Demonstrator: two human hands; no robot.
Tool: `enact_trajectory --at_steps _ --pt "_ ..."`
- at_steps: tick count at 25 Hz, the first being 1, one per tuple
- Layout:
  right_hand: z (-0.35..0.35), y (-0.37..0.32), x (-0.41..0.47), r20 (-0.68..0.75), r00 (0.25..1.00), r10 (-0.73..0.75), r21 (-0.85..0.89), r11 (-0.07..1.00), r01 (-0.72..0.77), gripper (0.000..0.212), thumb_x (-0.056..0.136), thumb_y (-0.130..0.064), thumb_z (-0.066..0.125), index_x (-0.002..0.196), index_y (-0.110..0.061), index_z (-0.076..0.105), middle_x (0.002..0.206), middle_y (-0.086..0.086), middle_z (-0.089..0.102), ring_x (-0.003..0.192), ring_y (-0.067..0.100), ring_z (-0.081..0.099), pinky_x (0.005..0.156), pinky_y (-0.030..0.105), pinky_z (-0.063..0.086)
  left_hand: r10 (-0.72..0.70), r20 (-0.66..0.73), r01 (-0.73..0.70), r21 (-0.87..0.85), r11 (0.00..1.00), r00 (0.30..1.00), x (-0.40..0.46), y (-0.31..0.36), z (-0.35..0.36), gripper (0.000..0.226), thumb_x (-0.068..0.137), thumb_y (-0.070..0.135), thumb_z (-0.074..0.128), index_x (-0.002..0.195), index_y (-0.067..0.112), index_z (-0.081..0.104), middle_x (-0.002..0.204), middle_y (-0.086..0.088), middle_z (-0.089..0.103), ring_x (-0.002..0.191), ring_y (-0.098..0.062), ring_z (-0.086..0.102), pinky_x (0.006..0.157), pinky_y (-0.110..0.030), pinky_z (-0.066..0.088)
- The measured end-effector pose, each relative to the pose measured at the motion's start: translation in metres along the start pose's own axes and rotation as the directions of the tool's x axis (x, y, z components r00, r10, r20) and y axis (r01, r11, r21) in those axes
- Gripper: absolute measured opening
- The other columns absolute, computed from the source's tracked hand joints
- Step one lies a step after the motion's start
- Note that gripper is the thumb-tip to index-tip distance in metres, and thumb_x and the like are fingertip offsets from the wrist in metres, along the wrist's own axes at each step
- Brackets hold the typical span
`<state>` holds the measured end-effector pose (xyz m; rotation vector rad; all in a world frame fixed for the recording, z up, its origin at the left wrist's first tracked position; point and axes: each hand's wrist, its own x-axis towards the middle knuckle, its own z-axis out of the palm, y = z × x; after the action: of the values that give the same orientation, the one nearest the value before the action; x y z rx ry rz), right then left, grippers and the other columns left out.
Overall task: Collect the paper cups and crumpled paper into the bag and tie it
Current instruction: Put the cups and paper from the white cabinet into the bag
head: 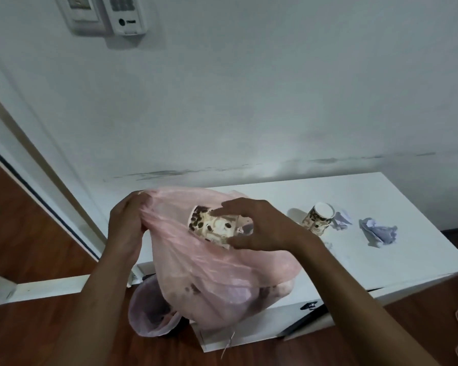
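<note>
Both bare forearms enter from the lower edge, converging on a thin, translucent pink plastic bag [222, 281]. Bag hangs at the front left corner of a low white cabinet [354, 199], belly sagging over the front edge, dark-patterned shapes showing dimly through the film at the bottom.

Left hand [127, 228]: fingers curled round a gathered bunch of the bag's rim at upper left, holding the mouth up and open. Right hand [259, 228]: over the open mouth, thumb below and fingers spread above a white paper cup with brown bean print [212, 225], lying tilted at the mouth. Grip appears loose; whether the cup is held or already let go cannot be told.

Step in hand, judged: loading a cup into the bag. Task roughly midway; tying not yet begun.

Remaining on the cabinet top, to the right of the bag: a second bean-print paper cup [318, 217], tilted, and just beside it a small crumpled pale-lilac paper [342, 220]. Further right, apart from these, a larger crumpled pale-lilac paper wad [378, 232].

Next move calls for: right hand clearing the bag mouth, then reaching right for the second cup; left hand keeping the rim raised so the mouth does not collapse.
</note>
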<state>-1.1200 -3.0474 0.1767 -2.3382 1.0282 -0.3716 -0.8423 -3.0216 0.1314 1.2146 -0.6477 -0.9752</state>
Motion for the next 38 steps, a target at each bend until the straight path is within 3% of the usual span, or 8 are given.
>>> enact_trajectory --at_steps 5,8,13,22,27,30,32,38 --pt "0.000 0.037 0.003 -0.378 0.907 0.188 -0.081 0.969 -0.235 0.058 0.077 -0.036 0.080 0.131 -0.029 0.059 0.129 -0.001 0.062 0.118 0.022 0.056 0.094 0.024 0.038 -0.016 -0.084 0.011 -0.057 0.998 0.996 0.011 0.012 -0.021 0.022 0.083 0.008 0.060 0.074 0.018 0.078 0.068 0.003 0.069 0.059 -0.009 0.062 0.057 -0.017 0.051" --pt "0.000 0.059 -0.002 -0.186 0.862 0.471 0.040 0.880 -0.472 0.057 0.079 -0.036 0.079 0.131 -0.026 0.058 0.116 0.002 0.069 0.103 0.018 0.065 0.084 0.025 0.049 -0.031 -0.160 0.020 -0.066 0.998 0.987 0.017 0.019 -0.037 0.017 0.083 0.008 0.059 0.076 0.017 0.071 0.061 0.005 0.065 0.054 -0.006 0.058 0.057 -0.019 0.048" --pt "0.019 0.063 -0.010 -0.067 0.901 0.429 0.096 0.901 -0.423 0.009 0.077 -0.021 0.072 0.082 -0.028 0.073 0.075 -0.010 0.070 0.072 0.005 0.066 0.064 0.016 0.047 -0.024 -0.183 0.005 -0.101 0.995 0.983 0.017 0.023 -0.052 0.025 0.085 0.011 0.055 0.064 0.020 0.066 0.053 0.006 0.061 0.049 -0.007 0.057 0.050 -0.013 0.046" --pt "0.000 0.062 -0.016 0.346 0.849 0.400 0.141 0.872 -0.469 0.012 0.081 -0.023 0.067 0.087 -0.020 0.077 0.091 -0.001 0.076 0.084 0.022 0.073 0.068 0.029 0.061 -0.070 -0.163 0.057 -0.082 0.995 0.984 0.016 0.019 -0.043 0.036 0.091 0.016 0.053 0.058 0.021 0.066 0.050 0.008 0.059 0.045 -0.005 0.056 0.047 -0.011 0.046" --pt "0.015 0.077 0.043 -0.078 0.863 0.499 0.335 0.828 -0.449 0.012 0.091 -0.024 0.061 0.097 -0.021 0.071 0.095 -0.005 0.074 0.092 0.020 0.070 0.083 0.035 0.058 -0.082 -0.124 0.077 -0.047 0.996 0.989 0.014 0.015 -0.048 0.025 0.090 0.020 0.053 0.068 0.021 0.063 0.056 0.008 0.059 0.053 -0.007 0.057 0.053 -0.016 0.050" --pt "0.046 0.096 0.082 0.058 0.879 0.473 -0.062 0.880 -0.470 0.034 0.095 -0.038 0.055 0.125 -0.024 0.064 0.132 -0.004 0.062 0.125 0.022 0.054 0.103 0.030 0.040 -0.108 -0.107 0.104 -0.034 0.994 0.988 0.013 0.016 -0.051 0.031 0.088 0.021 0.051 0.060 0.025 0.066 0.058 0.007 0.058 0.056 -0.009 0.056 0.057 -0.019 0.051" --pt "0.059 0.114 0.087 0.092 0.860 0.501 -0.155 0.861 -0.485 0.036 0.092 -0.037 0.060 0.125 -0.020 0.064 0.135 -0.002 0.059 0.126 0.025 0.050 0.099 0.027 0.037 -0.117 -0.089 0.113 -0.053 0.992 0.989 0.012 0.015 -0.052 0.030 0.086 0.021 0.052 0.060 0.025 0.066 0.059 0.006 0.056 0.055 -0.010 0.055 0.056 -0.017 0.050" --pt "0.045 0.137 0.062 -0.223 0.726 0.650 0.284 0.756 -0.590 0.056 0.071 -0.026 0.080 0.124 -0.025 0.061 0.119 0.005 0.067 0.110 0.025 0.063 0.088 0.026 0.047 -0.126 -0.090 0.126 -0.006 0.992 0.988 0.017 0.018 -0.024 0.011 0.073 0.025 0.059 0.067 0.021 0.067 0.057 0.003 0.060 0.053 -0.011 0.059 0.061 -0.027 0.049"
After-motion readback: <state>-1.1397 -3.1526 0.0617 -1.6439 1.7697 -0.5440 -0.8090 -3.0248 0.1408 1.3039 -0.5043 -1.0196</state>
